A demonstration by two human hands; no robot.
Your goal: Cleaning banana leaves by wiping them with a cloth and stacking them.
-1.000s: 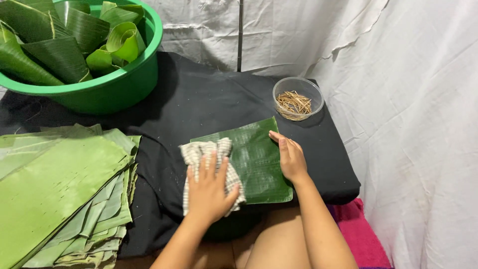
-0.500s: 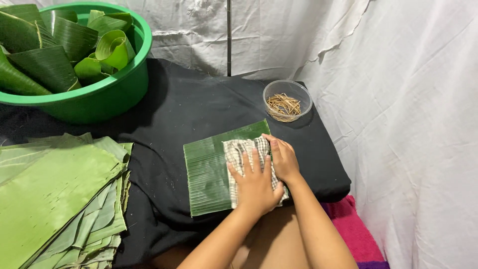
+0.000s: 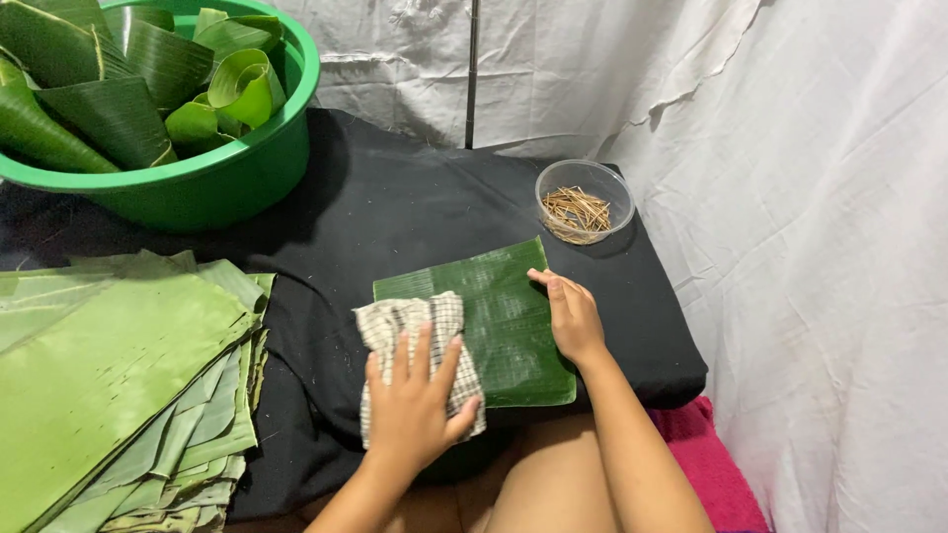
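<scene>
Both arms come up from the bottom edge bare, with no sleeve reaching the forearms. The left hand (image 3: 413, 405) and right hand (image 3: 571, 316) wear no gloves, and no ring, watch or bracelet shows. The nails are short and unpainted. Below the forearms, bare legs show.

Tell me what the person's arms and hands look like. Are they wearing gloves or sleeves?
No gloves and no sleeves. Both forearms are bare right down to the bottom edge of the picture. The left hand and the right hand are bare too, with short, unpainted fingernails. No rings, watch or bracelets show on either one.
</scene>
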